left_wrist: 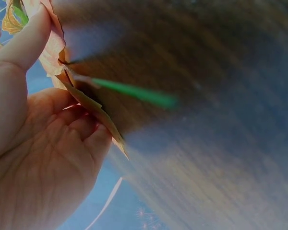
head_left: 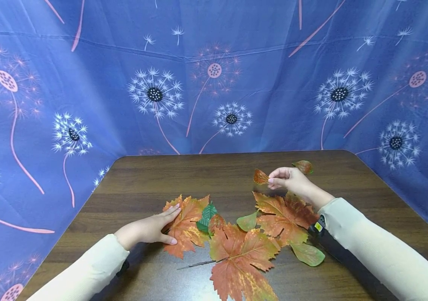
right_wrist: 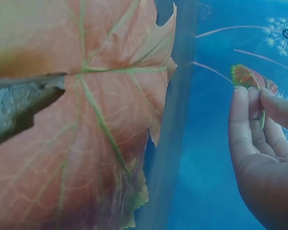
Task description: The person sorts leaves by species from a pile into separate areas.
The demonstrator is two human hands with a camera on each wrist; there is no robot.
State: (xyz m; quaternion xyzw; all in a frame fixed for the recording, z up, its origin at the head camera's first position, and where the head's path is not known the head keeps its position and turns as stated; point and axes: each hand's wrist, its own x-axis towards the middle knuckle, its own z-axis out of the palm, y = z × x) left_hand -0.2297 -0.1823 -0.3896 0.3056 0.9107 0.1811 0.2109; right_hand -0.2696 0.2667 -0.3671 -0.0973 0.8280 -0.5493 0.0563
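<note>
Small orange-brown veined leaf (head_left: 260, 177) | prob featherlight, bendy; grab stem end | my right hand (head_left: 293, 182) pinches it, left hand (head_left: 152, 227) spread on orange lobed leaf (head_left: 190, 223)

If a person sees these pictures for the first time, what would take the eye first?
Probably the blue dandelion-print cloth filling the background behind the wooden table. Next, the large orange lobed leaves spread on it, the left hand resting on the leftmost. Then the right hand, pinching a small orange-brown leaf beyond them.
</note>
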